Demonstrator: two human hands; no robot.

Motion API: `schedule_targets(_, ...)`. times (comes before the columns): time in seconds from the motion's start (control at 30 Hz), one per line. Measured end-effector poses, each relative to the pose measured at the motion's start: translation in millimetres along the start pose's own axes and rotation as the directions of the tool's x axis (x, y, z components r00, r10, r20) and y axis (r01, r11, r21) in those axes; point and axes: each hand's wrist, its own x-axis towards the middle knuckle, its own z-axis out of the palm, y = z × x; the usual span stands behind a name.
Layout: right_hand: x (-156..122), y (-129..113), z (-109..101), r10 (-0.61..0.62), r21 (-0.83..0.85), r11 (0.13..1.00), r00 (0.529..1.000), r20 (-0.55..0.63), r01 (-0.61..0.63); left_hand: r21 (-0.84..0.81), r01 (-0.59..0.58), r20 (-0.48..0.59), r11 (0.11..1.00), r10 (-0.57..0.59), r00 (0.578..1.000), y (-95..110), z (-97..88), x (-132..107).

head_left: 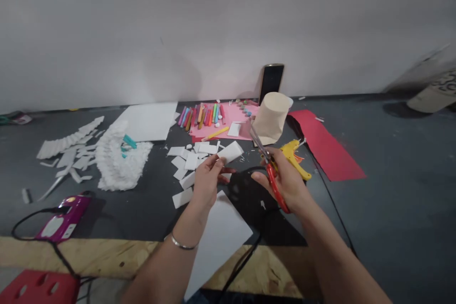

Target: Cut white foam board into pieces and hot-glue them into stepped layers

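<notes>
left hand (207, 173) over there pinching a white piece (231, 152) at its fingertips, right hand (290, 180) wrapped round red-handled scissors (273, 183), loads of white cutouts (191, 161) just left of the left hand, yellow glue gun (302, 169) tucked beside the right

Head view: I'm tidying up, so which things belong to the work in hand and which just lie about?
Belong: scissors in right hand; white piece in left hand; probably loose white pieces.
Lying about, apparently: phone; red sheet; purple device.
</notes>
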Motion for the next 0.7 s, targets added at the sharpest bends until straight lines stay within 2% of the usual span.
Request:
schedule_targets(0.1, -2.2, -3.0, -5.0, 0.012, -0.195, 0.981, 0.993, 0.117, 0.011, -0.011, -0.023, -0.042, 1.000, 0.023, 0.999, 1.4, 0.5, -0.3)
schedule_targets(0.2, -6.3, -5.1, -3.3, -0.015, -0.260, 0.964, 0.985, 0.172, 0.060, -0.018, -0.025, -0.056, 1.000, 0.024, 0.998, 1.7, 1.2, -1.1)
schedule_targets(0.3, -9.0, -7.4, -0.4, -0.014, -0.272, 0.960, 0.980, 0.197, 0.068, -0.015, -0.034, -0.068, 0.999, 0.032, 0.997, 0.8, 1.2, -1.1)
schedule_targets(0.7, -7.4, -17.1, -1.1, 0.132, -0.246, 0.967, 0.953, 0.272, -0.064, -0.015, 0.015, -0.023, 1.000, -0.015, 1.000, 1.8, 1.5, -1.8)
